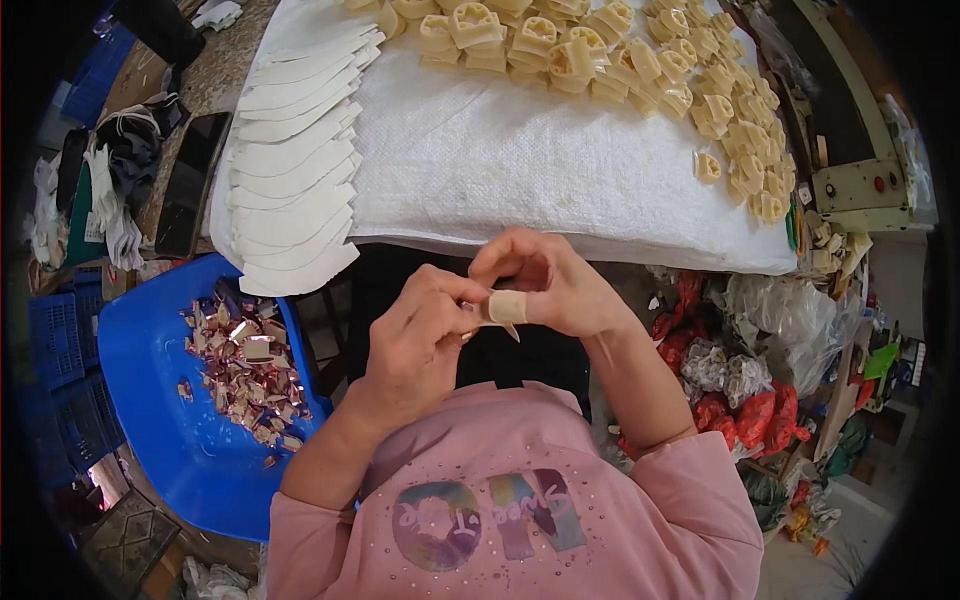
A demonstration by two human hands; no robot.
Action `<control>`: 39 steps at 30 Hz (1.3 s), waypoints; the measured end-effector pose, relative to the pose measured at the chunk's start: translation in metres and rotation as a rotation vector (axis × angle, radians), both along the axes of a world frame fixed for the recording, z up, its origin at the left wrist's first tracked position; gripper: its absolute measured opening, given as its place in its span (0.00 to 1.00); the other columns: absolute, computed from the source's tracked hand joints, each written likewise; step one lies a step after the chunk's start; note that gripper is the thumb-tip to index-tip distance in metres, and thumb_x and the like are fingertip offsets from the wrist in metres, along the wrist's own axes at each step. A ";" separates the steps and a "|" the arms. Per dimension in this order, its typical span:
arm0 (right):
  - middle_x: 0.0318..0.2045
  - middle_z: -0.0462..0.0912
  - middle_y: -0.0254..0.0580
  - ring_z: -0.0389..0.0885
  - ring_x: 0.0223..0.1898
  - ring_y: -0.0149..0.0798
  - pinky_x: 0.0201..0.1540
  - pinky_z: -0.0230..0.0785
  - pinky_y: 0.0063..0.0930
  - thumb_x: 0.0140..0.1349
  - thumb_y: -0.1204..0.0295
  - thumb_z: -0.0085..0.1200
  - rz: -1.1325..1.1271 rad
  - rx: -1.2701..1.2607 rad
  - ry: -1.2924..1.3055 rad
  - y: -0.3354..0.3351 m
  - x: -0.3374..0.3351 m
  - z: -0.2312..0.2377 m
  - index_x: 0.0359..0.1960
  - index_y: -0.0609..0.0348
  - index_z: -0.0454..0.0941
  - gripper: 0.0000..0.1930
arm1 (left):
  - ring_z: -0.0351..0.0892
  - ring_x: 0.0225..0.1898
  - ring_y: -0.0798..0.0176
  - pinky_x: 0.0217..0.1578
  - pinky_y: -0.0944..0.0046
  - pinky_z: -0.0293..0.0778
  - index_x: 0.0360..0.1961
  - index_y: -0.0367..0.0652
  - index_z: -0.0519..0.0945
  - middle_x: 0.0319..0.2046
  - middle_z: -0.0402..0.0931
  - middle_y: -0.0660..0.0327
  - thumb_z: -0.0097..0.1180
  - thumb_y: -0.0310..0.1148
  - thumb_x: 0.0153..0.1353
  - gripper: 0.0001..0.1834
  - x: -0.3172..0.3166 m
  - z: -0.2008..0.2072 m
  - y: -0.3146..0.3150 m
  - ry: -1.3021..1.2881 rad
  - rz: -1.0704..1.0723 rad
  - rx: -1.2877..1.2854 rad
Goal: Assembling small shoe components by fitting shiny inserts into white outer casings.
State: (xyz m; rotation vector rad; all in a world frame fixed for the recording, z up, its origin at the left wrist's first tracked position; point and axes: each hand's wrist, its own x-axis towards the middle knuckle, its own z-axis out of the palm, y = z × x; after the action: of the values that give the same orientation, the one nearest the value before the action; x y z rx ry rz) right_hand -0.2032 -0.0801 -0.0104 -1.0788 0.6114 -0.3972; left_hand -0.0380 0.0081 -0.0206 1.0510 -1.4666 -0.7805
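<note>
Pinching a small beige piece (507, 307) at centre, the left hand (415, 325) and right hand (562, 285) meet, fingers curled. A blue tub (165, 400) of shiny scraps (255, 350) sits left; beyond, white strips (295, 160) overlap upper left, beige rings (745, 138) cluster upper right.

Head cam, dn. @ hands (412, 335)

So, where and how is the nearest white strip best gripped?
Probably pinch the nearest white strip by its near edge, coming from the near side: that edge seems to stick out past the white cover, while its far edge meets other strips.
</note>
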 end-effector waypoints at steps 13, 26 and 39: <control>0.41 0.78 0.40 0.74 0.43 0.35 0.47 0.66 0.28 0.66 0.64 0.47 -0.255 -0.414 -0.173 0.004 0.004 -0.023 0.50 0.62 0.71 0.16 | 0.73 0.37 0.73 0.40 0.72 0.72 0.39 0.30 0.74 0.38 0.76 0.56 0.56 0.19 0.57 0.08 -0.007 -0.002 -0.006 0.591 0.147 0.315; 0.35 0.74 0.41 0.67 0.40 0.43 0.43 0.61 0.30 0.51 0.79 0.51 -0.361 -0.492 -0.061 0.009 0.013 -0.016 0.34 0.60 0.72 0.07 | 0.74 0.36 0.71 0.38 0.72 0.73 0.34 0.31 0.75 0.37 0.78 0.54 0.58 0.22 0.57 0.06 -0.016 0.001 -0.011 0.548 0.161 0.352; 0.39 0.74 0.40 0.72 0.41 0.30 0.42 0.68 0.24 0.60 0.68 0.55 -0.277 -0.300 -0.178 0.000 0.000 -0.004 0.43 0.59 0.74 0.12 | 0.66 0.37 0.67 0.38 0.70 0.64 0.30 0.38 0.80 0.42 0.68 0.58 0.64 0.26 0.51 0.06 -0.006 -0.003 -0.010 -0.029 0.200 -0.016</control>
State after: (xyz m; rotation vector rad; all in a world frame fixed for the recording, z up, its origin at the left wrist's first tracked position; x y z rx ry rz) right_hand -0.2029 -0.0801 -0.0140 -1.2307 0.5543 -0.8379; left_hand -0.0435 -0.0024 -0.0235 1.1811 -1.3649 -0.6125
